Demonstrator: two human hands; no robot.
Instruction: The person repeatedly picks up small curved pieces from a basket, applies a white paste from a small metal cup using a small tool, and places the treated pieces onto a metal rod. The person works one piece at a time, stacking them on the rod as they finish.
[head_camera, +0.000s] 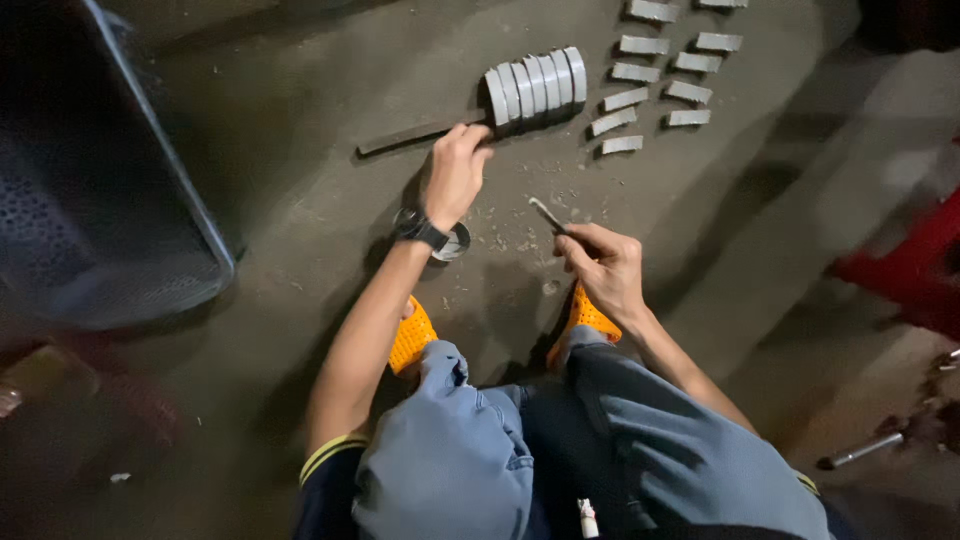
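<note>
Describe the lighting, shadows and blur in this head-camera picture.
Head view: dim light, brightest on the grey concrete floor round the left hand and right hand; dark shadows fall across the floor's right side; the dark mesh basket and red object at the edges are blurred.

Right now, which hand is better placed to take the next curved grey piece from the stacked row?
Left. The left hand rests at the near end of the row of curved grey pieces, fingers apparently touching the end piece. The right hand is farther back, gripping a thin tool.
</note>
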